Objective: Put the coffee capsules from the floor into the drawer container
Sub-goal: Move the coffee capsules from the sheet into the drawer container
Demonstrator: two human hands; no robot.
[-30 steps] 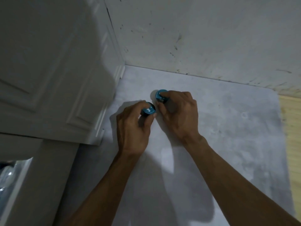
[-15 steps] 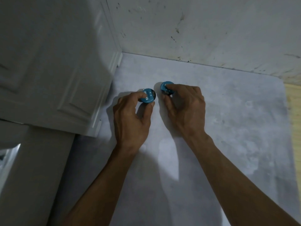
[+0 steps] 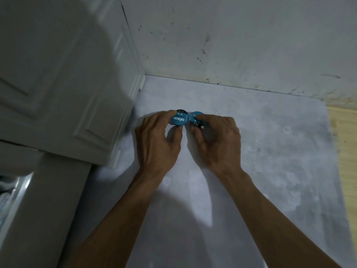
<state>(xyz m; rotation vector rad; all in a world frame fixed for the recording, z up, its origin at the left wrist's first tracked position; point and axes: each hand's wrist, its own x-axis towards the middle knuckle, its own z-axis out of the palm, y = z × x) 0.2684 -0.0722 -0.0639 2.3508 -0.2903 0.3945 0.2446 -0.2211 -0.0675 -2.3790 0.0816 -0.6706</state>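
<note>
Down in the corner of the room, the person's left hand (image 3: 156, 140) pinches a small round blue-lidded coffee capsule (image 3: 179, 119) between thumb and forefinger, the other fingers curled loosely behind it. The capsule is tipped so its flat foil lid faces up toward the person, with white lettering across it reading upside down; its short axis runs away from the viewer toward the wall, and a sliver of dark body shows at the far rim. Just beside it, nearly touching, the right hand (image 3: 216, 140) grips a second blue-lidded coffee capsule (image 3: 194, 118), also lid-up, though the forefinger and thumb cover most of the lid, so any print there is hard to read and its body is hidden under the fingers. Whether either capsule rests on the pale grey mottled floor sheet (image 3: 270, 161) or is lifted just clear of it I cannot tell; the hands throw shadows beneath them. To the left stands a white panelled cabinet door (image 3: 63, 84), its top cut off by the frame edge. Behind is a scuffed whitish wall (image 3: 231, 39). A strip of pale wooden flooring (image 3: 345, 151) shows at the right edge. At the lower left something glossy is too dim to make out.
</note>
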